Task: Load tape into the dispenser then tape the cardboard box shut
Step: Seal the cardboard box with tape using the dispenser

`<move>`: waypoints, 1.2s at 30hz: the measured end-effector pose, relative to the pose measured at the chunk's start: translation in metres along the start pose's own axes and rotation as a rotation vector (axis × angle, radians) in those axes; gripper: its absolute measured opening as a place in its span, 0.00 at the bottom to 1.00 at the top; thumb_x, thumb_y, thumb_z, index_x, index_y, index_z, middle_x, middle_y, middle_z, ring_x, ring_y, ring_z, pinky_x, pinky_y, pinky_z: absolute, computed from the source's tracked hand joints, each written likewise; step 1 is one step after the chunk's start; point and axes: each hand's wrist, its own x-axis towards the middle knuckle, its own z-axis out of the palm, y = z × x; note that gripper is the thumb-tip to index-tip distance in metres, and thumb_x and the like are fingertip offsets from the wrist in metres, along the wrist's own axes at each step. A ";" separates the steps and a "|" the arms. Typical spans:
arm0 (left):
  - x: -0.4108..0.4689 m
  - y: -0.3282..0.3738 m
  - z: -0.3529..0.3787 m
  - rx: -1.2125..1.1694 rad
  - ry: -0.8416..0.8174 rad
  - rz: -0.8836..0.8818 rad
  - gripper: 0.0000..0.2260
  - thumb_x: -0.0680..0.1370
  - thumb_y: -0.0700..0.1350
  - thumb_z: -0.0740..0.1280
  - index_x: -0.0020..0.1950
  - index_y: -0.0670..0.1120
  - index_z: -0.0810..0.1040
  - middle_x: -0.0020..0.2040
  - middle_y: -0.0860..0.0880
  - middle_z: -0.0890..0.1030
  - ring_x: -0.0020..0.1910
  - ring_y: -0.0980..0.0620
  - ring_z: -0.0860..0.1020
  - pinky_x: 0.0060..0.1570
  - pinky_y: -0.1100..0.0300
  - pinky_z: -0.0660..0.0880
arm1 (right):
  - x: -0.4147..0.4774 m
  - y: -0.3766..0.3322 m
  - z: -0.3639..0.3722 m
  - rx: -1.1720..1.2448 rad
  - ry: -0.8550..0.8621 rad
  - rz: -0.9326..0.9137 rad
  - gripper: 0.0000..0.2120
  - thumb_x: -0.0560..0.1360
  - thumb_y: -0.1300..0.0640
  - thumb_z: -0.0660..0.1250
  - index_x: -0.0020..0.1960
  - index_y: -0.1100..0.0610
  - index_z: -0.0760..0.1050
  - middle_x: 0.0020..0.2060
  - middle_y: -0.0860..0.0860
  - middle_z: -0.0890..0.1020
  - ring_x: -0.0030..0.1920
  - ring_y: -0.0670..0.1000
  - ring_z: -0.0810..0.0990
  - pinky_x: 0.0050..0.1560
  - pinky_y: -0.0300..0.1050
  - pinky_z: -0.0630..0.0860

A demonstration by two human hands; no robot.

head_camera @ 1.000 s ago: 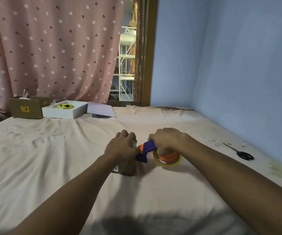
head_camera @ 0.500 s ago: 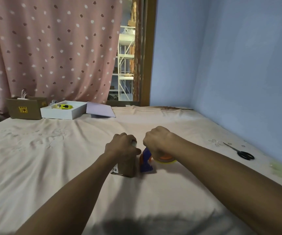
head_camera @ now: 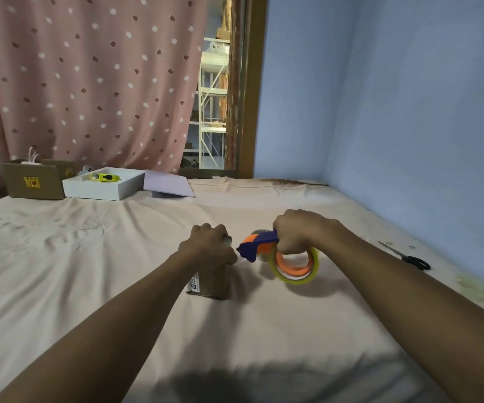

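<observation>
A small brown cardboard box (head_camera: 208, 285) stands on the bed in the middle of the view, with a white label on its left side. My left hand (head_camera: 210, 248) rests closed on its top and hides most of it. Just to the right, my right hand (head_camera: 300, 231) grips the blue and orange tape dispenser (head_camera: 256, 245), lifted off the bed with its nose pointing left, close to the box top. A yellowish tape roll (head_camera: 294, 267) on an orange hub hangs below the hand. Another tape roll behind it is mostly hidden.
Black scissors (head_camera: 409, 257) lie at the right by the blue wall. At the back left stand a brown cardboard carton (head_camera: 35, 184), a white tray (head_camera: 104, 189) holding a yellow tool, and a lilac lid (head_camera: 168, 187). Crumpled tape bits (head_camera: 473, 286) lie at the far right.
My right hand has lifted the dispenser up and to the right, away from the side of the box, so the tape roll shows again. My left hand stays on the box.
</observation>
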 end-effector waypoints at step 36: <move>0.001 0.005 -0.001 0.167 -0.019 -0.303 0.33 0.68 0.52 0.58 0.74 0.48 0.69 0.73 0.36 0.66 0.72 0.34 0.68 0.68 0.38 0.72 | -0.043 0.083 0.091 0.890 -0.107 0.517 0.10 0.67 0.61 0.72 0.47 0.62 0.78 0.41 0.61 0.83 0.34 0.60 0.85 0.34 0.51 0.84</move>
